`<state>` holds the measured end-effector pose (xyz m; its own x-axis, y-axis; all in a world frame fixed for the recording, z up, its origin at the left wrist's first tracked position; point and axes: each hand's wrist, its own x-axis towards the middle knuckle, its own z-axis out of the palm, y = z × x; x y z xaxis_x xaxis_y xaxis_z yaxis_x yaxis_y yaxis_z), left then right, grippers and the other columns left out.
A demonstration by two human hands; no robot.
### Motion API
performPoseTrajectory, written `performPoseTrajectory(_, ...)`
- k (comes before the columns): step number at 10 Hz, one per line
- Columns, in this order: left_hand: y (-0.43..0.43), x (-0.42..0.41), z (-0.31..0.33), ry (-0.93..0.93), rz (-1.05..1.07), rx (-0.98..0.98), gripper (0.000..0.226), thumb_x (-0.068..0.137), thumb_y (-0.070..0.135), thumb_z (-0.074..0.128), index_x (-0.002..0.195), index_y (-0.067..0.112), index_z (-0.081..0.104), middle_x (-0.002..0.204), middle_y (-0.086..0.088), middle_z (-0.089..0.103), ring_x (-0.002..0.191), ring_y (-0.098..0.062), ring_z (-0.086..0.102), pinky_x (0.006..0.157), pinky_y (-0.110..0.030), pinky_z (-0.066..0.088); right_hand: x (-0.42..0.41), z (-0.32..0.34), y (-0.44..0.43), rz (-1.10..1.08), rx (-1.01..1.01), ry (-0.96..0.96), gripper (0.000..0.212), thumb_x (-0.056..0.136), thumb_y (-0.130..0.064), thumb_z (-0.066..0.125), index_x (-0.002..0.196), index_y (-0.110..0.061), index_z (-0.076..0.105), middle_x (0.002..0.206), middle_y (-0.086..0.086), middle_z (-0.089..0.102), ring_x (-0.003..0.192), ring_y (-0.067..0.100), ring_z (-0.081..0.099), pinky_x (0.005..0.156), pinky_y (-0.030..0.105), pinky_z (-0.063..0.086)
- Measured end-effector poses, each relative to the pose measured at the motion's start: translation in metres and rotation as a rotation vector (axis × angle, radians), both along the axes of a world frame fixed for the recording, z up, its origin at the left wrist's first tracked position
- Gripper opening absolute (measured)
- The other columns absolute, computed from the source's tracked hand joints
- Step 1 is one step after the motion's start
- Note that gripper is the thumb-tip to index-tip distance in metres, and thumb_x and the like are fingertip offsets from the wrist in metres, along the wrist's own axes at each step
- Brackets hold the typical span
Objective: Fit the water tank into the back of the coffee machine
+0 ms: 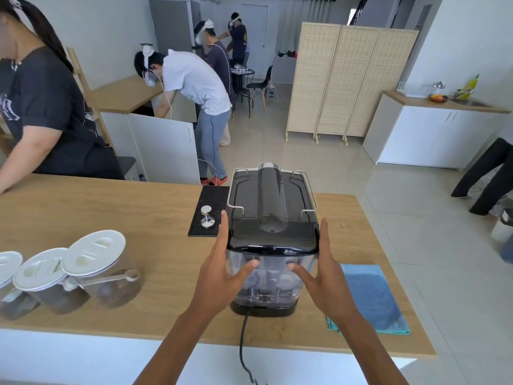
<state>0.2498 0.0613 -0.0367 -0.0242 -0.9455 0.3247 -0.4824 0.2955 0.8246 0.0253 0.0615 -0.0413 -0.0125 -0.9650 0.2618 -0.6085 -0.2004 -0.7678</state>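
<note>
A black coffee machine (272, 195) stands on the wooden counter (111, 212) with its back toward me. The clear water tank (268, 279), capped by a black lid, sits against the machine's back. My left hand (222, 270) holds the tank's left side, thumb on its rear face. My right hand (324, 276) holds the right side in the same way. A black power cord (243, 337) runs from the machine's base over the counter edge.
A black rubber mat (208, 201) with a metal tamper (206, 216) lies left of the machine. Three glass jars (83, 276) with white lids stand at the near left. A blue cloth (372, 298) lies at the right. Several people work beyond the counter.
</note>
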Motion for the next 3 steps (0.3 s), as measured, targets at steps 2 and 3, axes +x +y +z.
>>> performPoseTrajectory(2,-0.002,0.006,-0.018,0.035,-0.034,0.098,0.111,0.085,0.048,0.069,0.150,0.049,-0.021,0.152,0.020,0.041,0.095,0.008,0.057,0.082,-0.004,0.041,-0.001,0.001,0.000,0.007,0.008,-0.043,0.108,0.086,-0.051,0.068,0.151,-0.047,-0.018,0.148,-0.039,0.003,0.143,0.018,0.037,0.101,0.020,0.035)
performPoseTrajectory(3,0.010,0.013,-0.026,0.027,-0.102,0.154,0.115,0.087,0.030,0.074,0.155,0.034,-0.019,0.152,-0.002,0.048,0.099,0.022,0.056,0.076,0.003,0.039,-0.005,-0.007,0.005,-0.010,0.031,-0.070,0.109,0.082,-0.059,0.065,0.149,-0.050,-0.021,0.162,-0.022,0.013,0.135,0.021,0.049,0.091,0.019,0.047)
